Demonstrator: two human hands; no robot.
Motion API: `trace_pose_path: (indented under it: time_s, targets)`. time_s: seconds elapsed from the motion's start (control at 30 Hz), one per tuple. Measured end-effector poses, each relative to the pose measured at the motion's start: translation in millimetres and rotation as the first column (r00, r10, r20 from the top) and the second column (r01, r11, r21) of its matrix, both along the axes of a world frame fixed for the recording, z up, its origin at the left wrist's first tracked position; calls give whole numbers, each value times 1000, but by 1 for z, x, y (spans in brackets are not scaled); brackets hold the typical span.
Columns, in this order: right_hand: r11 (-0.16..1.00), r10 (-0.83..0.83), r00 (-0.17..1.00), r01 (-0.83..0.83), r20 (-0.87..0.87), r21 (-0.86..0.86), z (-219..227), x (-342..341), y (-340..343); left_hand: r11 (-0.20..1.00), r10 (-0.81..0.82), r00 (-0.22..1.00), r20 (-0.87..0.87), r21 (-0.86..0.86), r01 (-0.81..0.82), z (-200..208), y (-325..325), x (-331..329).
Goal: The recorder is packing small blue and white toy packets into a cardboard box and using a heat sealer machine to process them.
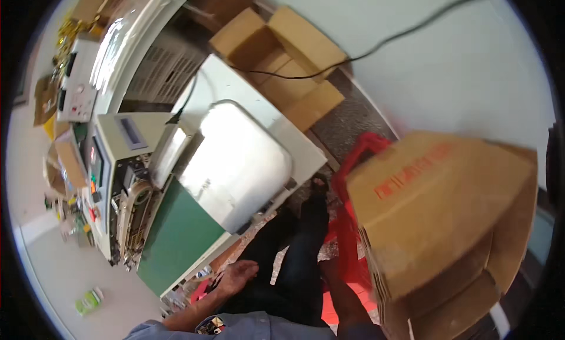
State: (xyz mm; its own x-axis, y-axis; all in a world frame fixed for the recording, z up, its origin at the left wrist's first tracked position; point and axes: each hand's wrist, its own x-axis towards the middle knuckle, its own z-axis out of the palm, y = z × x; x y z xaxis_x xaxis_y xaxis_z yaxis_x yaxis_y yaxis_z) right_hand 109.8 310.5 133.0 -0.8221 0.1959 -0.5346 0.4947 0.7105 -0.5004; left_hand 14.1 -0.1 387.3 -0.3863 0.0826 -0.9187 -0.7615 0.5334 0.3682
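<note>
My left hand [238, 276] hovers over my left thigh, below the green-topped table edge. Its fingers are loosely bent, and nothing shows in them. My right hand [329, 268] hangs low beside my right leg, dark and blurred. It is right next to a red plastic bag [347, 237], and I cannot tell whether it grips it. A large brown cardboard box [435, 205] with red print stands at the right, tilted, its open flaps toward the lower right. Red plastic shows along its left side and beneath it.
A machine [132, 140] stands on the table at the left, by a green mat [179, 237] and a shiny metal plate [241, 157]. An open cardboard box [294, 75] sits beyond the table. A black cable [400, 37] crosses in front of the pale wall [471, 75].
</note>
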Motion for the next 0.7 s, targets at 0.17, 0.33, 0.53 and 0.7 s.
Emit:
trace_pose_path:
  time_s: [0.17,0.33,0.53,0.7]
  targets:
    - [993,66,997,-71,-51,-99,-11,-50,-13,991,129,991,-41,29,-128,3,21,3]
    - [984,74,996,-80,-42,-162,-13,-55,-29,992,111,994,11,-60,-110,-17,2,22]
    - [980,28,999,-34,-34,-196,-4,-44,-50,988,136,982,127,-85,-126,-52,-35,49]
    - [979,-24,999,14,-48,-202,2,-37,-58,952,-269,963,-12,-153,264,-95,-75,93]
